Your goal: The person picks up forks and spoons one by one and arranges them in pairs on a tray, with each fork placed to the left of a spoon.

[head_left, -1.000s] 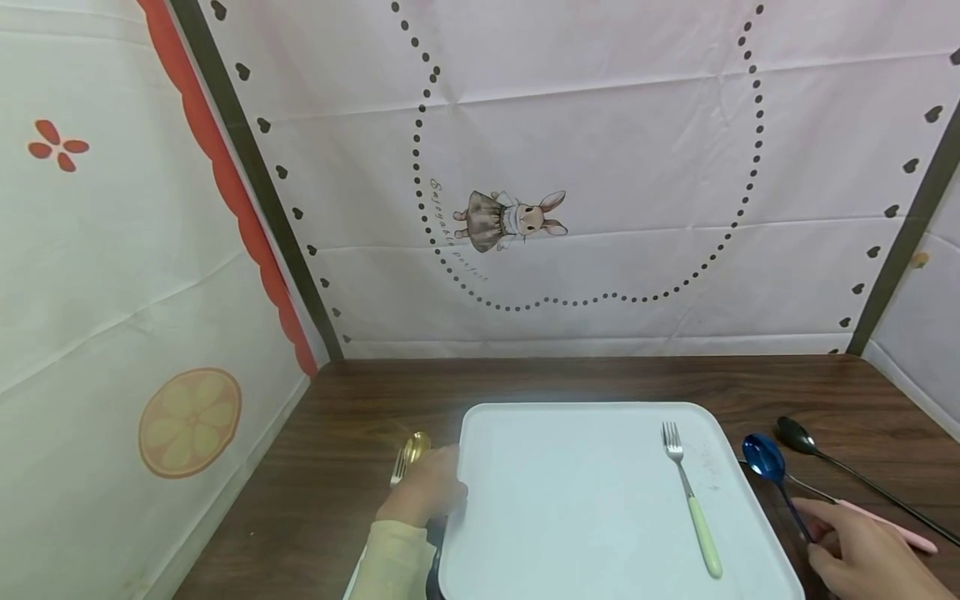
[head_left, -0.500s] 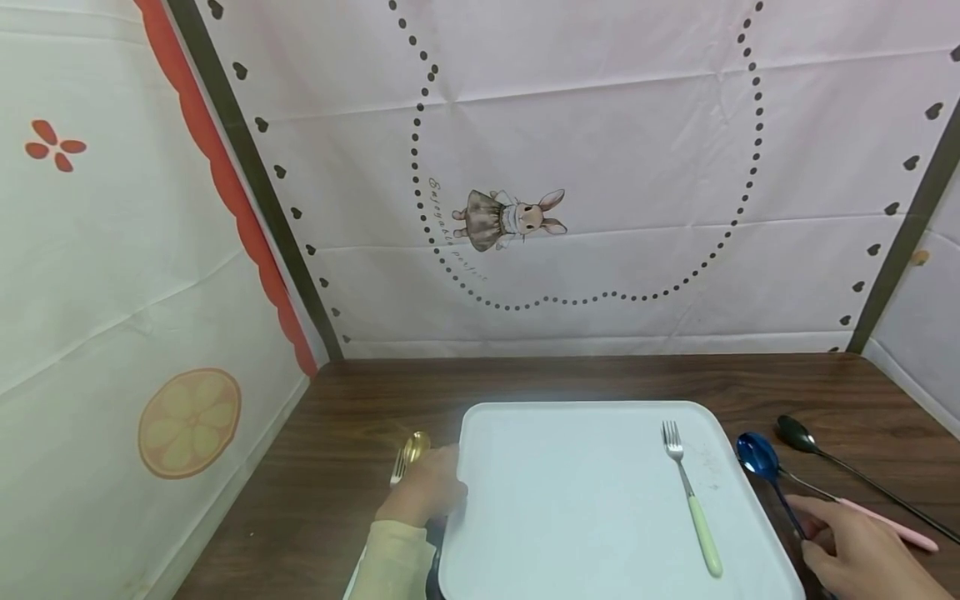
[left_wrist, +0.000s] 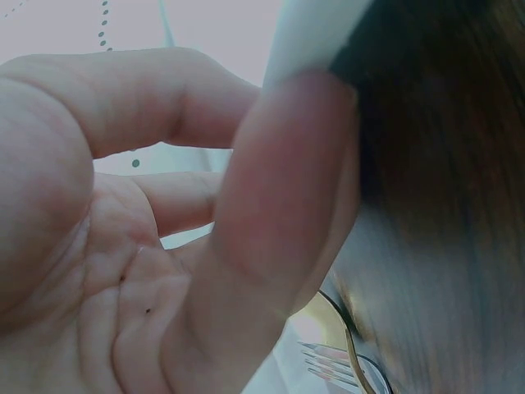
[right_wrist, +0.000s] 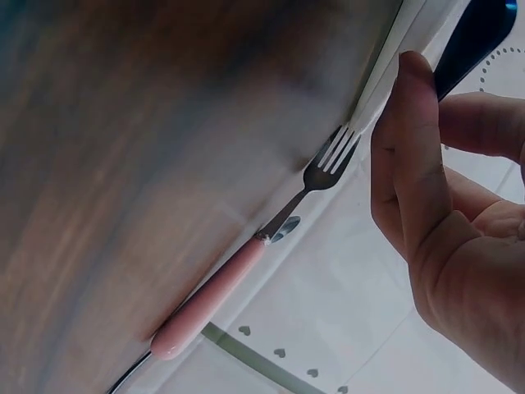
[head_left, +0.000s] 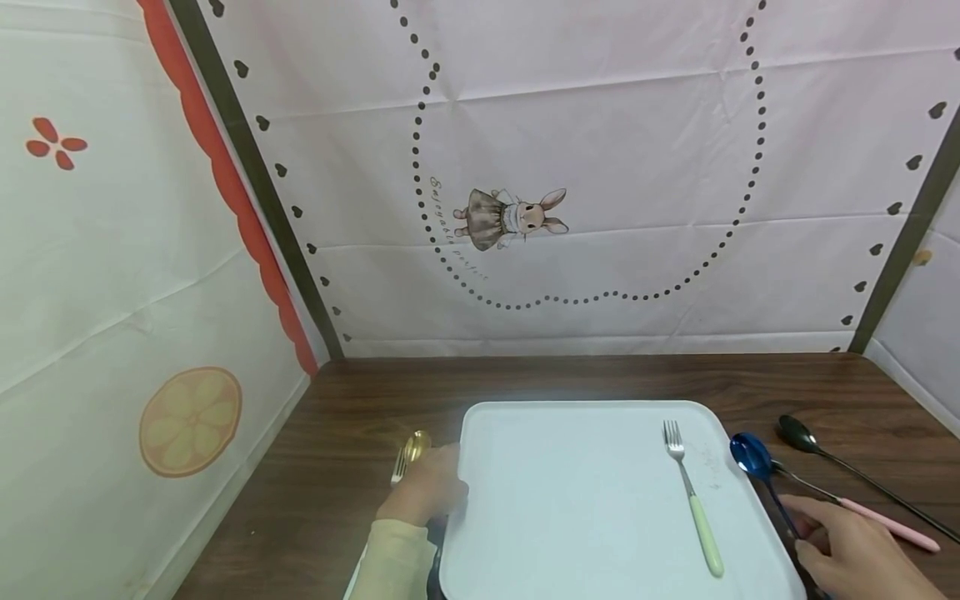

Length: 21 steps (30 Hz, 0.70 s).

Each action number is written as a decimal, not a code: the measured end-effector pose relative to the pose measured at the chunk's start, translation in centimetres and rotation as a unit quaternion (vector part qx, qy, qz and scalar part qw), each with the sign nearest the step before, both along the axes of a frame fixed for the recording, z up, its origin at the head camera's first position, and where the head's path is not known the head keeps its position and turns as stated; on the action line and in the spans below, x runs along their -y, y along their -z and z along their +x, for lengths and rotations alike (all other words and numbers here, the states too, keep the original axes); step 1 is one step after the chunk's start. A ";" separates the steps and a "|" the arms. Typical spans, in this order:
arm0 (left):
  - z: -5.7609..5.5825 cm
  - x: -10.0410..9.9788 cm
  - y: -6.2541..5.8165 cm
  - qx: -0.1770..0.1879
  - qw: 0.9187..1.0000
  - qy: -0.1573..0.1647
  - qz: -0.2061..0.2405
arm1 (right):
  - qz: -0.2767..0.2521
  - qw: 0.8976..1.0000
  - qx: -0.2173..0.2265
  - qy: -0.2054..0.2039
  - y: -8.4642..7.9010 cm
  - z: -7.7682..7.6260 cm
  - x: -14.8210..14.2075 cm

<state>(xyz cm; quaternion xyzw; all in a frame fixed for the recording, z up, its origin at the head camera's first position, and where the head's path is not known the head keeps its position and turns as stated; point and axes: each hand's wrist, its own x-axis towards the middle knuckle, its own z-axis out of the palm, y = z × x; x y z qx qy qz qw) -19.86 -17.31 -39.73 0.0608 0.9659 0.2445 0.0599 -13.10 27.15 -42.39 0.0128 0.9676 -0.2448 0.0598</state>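
My left hand (head_left: 426,487) grips the left edge of a white tray (head_left: 570,500); in the left wrist view the thumb and fingers close on its rim (left_wrist: 316,37). Over at the right, my right hand (head_left: 855,546) pinches the handle of a blue spoon (head_left: 752,456). The spoon's bowl overlaps the tray's right edge. In the right wrist view, the dark blue handle (right_wrist: 476,41) shows between thumb and finger. On the tray lies a green-handled fork (head_left: 701,525), tines away from me. A pink-handled fork (head_left: 888,523) lies on the table beside the right hand.
A black spoon (head_left: 798,433) lies at the far right of the brown wooden table (head_left: 375,392). Left of the tray, a gold spoon (head_left: 417,444) and a silver fork (head_left: 398,467) show partly behind the left hand. Cloth-covered walls (head_left: 600,167) stand behind and at both sides.
My right hand has moved slightly left with the blue spoon, bringing its bowl over the tray's right edge. The left hand, tray and green-handled fork have stayed put.
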 end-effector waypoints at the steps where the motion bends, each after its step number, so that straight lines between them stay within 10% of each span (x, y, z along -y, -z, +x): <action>1: 0.0 0.0 0.0 0.000 1.000 -0.001 -0.002 | 0.001 1.000 -0.001 -0.001 0.0 0.0 0.0; 21: -0.1 -0.1 0.1 0.008 1.000 -0.009 -0.001 | -0.012 1.000 0.016 -0.015 -0.2 -0.7 0.9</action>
